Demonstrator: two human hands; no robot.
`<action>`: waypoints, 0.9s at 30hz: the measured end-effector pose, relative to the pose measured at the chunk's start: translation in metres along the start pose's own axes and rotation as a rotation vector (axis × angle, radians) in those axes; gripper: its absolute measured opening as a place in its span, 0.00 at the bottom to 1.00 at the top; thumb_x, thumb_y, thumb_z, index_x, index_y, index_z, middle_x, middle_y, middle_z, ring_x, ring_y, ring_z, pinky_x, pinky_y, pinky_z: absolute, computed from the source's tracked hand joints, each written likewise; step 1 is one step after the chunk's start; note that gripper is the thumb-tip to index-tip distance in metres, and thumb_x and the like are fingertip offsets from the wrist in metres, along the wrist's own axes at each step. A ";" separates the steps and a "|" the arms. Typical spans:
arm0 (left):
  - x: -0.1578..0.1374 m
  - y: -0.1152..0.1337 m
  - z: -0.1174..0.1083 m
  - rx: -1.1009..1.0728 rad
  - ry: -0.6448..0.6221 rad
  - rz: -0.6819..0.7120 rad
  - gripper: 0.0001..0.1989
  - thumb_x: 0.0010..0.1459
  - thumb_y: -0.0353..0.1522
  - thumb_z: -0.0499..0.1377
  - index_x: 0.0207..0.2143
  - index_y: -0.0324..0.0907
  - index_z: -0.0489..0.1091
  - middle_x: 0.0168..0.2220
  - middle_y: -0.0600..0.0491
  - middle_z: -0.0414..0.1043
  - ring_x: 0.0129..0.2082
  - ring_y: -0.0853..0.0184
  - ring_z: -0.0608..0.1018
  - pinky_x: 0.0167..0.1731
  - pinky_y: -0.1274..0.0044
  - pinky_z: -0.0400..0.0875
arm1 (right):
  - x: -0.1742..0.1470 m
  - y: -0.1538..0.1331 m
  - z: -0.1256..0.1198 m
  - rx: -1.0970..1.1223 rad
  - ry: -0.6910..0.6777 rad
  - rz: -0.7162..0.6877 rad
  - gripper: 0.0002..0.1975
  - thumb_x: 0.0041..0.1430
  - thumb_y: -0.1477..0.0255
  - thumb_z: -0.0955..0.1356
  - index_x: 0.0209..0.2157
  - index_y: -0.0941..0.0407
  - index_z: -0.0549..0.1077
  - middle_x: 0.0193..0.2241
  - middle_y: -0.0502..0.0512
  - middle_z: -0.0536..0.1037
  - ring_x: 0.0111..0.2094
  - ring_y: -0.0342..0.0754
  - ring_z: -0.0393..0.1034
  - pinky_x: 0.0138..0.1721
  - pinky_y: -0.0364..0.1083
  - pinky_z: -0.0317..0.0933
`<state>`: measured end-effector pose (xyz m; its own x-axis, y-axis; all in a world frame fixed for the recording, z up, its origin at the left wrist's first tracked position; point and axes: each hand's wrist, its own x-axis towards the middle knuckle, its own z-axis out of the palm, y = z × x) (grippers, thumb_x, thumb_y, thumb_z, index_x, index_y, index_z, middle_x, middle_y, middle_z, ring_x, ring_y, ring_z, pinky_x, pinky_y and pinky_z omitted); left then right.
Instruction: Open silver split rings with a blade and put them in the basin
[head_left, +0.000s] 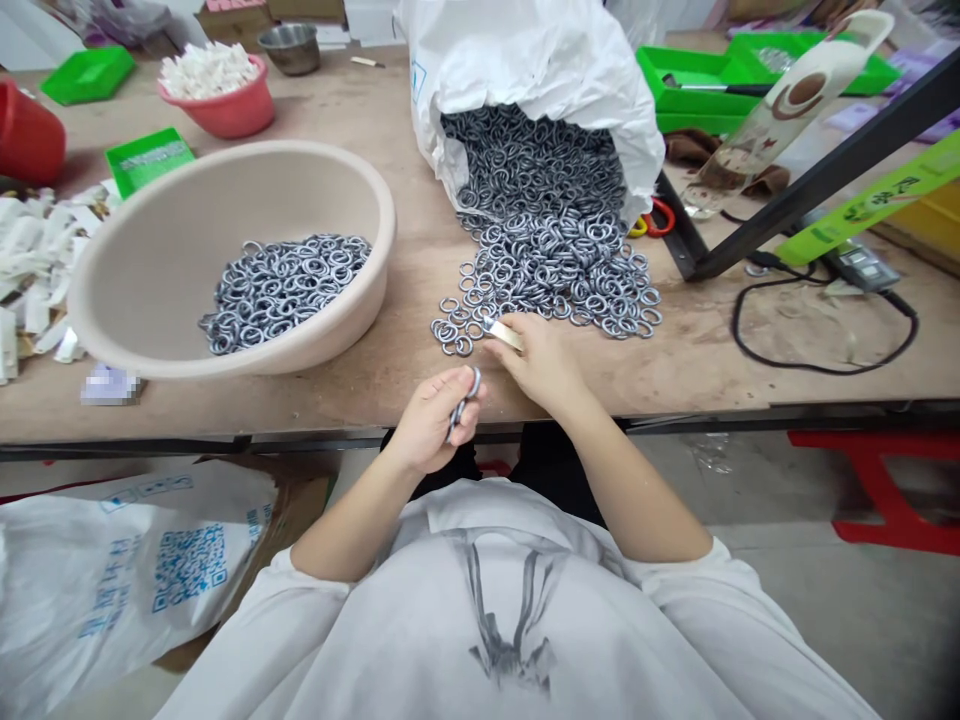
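Note:
Grey metal-looking rings [464,398] are pinched in my left hand [435,420], at the table's front edge; how many is hard to tell. My right hand [540,362] is closed on a small cream-handled tool [505,334] with a dark tip, its exact kind unclear. That tip reaches the near left edge of a pile of loose grey rings [547,265]. The pile spills from a white sack [525,60] lying with its mouth towards me. To the left, a large beige basin [97,300] holds many more such rings.
White pieces fill a pink bowl [255,105] behind the basin, near a steel bowl [290,48] and a green tray [150,160]. A black metal bar [810,165], a bottle [795,110] and a looped cable [739,330] are at right. A red stool [885,490] stands below.

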<state>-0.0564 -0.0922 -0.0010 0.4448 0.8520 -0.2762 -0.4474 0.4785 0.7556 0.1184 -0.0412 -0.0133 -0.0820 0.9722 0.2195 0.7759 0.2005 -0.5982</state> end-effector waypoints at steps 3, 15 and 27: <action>0.003 0.010 -0.012 -0.001 0.087 0.089 0.17 0.53 0.41 0.68 0.38 0.37 0.74 0.17 0.60 0.65 0.11 0.81 0.60 0.11 0.87 0.51 | 0.018 -0.013 0.009 -0.220 -0.143 0.022 0.13 0.63 0.68 0.69 0.48 0.55 0.76 0.44 0.61 0.77 0.42 0.56 0.71 0.40 0.48 0.57; 0.014 0.014 -0.008 -0.084 0.197 0.078 0.21 0.51 0.45 0.68 0.32 0.40 0.66 0.25 0.60 0.68 0.12 0.82 0.60 0.10 0.87 0.46 | -0.005 -0.007 0.006 0.745 0.016 0.090 0.13 0.62 0.58 0.69 0.34 0.54 0.73 0.30 0.51 0.73 0.33 0.47 0.67 0.36 0.46 0.61; 0.021 -0.007 0.014 -0.036 0.109 0.115 0.26 0.46 0.48 0.72 0.29 0.39 0.64 0.21 0.62 0.60 0.13 0.82 0.58 0.11 0.87 0.50 | -0.053 -0.017 0.027 0.727 0.229 -0.035 0.15 0.59 0.55 0.71 0.33 0.53 0.75 0.33 0.53 0.72 0.37 0.49 0.68 0.43 0.50 0.65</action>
<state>-0.0332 -0.0809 -0.0040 0.3032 0.9185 -0.2537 -0.5189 0.3824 0.7645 0.0926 -0.0928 -0.0361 0.0943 0.9304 0.3542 0.1620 0.3367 -0.9276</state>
